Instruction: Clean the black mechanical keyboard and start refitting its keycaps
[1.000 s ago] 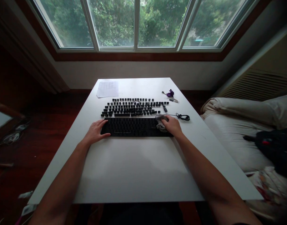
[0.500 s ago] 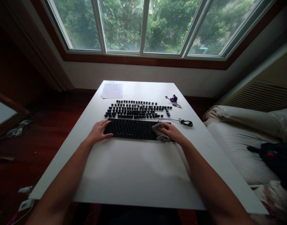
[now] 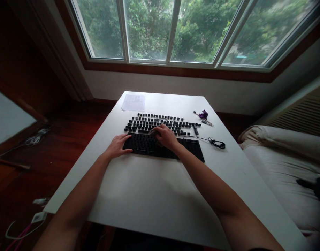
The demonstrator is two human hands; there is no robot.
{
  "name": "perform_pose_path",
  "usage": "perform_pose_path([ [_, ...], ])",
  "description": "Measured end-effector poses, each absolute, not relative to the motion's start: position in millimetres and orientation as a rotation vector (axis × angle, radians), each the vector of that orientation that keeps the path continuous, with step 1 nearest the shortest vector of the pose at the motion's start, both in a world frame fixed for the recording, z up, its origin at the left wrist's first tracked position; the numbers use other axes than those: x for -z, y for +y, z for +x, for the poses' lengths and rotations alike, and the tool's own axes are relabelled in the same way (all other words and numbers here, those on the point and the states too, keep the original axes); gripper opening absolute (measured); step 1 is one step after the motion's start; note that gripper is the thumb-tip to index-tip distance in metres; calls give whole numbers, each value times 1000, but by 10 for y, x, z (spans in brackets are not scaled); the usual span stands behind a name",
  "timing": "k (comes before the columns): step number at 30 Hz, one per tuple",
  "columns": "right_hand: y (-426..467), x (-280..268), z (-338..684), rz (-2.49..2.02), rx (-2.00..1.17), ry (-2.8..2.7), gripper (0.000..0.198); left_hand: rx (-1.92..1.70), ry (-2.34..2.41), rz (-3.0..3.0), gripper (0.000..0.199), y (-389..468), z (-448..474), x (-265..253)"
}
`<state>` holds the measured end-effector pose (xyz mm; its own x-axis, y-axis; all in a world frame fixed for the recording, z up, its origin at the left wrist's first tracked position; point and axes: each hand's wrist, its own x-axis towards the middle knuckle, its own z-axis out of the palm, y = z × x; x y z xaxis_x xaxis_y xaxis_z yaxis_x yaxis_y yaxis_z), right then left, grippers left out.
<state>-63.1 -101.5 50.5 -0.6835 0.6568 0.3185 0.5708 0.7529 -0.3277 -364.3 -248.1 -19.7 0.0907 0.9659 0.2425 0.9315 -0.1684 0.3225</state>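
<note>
A black keyboard (image 3: 191,150) with its keycaps off lies lengthwise across the white table. My left hand (image 3: 118,145) holds its left end, with the fingers near the back corner and the thumb near the front. Over the middle of the keyboard, my right hand (image 3: 165,136) is closed on a grey cloth (image 3: 152,132). Most of the cloth is hidden under the hand, and the right forearm crosses part of the keyboard's front edge. Loose black keycaps (image 3: 141,122) stand in rows just behind the keyboard.
A coiled black cable (image 3: 217,143) lies right of the keyboard. Farther back are a purple item (image 3: 203,114), a brush-like tool (image 3: 196,112) and a thin pen-like tool (image 3: 208,122). Paper (image 3: 134,102) lies at the back left. A cream sofa (image 3: 269,164) stands beside the table (image 3: 139,195).
My right hand has moved left with the cloth, from the keyboard's right end to its middle. My left hand stays at the left end. The whole view has shifted and tilted slightly.
</note>
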Motion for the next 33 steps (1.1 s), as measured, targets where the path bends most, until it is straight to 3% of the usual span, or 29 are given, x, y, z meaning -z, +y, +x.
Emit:
perform_pose_path([
  [5,-1100,-519,-1308,-748,-210,-2720,33,-664,1970,2212,104,-2464,-3685,177],
  [15,-1317,-515,-1962,-626,-45,-2908,31,-544,1977,2208,83,-2411,-3748,140],
  [33,-956,-519,-921,-805,-83,-3062,33,-316,2146,2037,95,-2505,-3715,215],
])
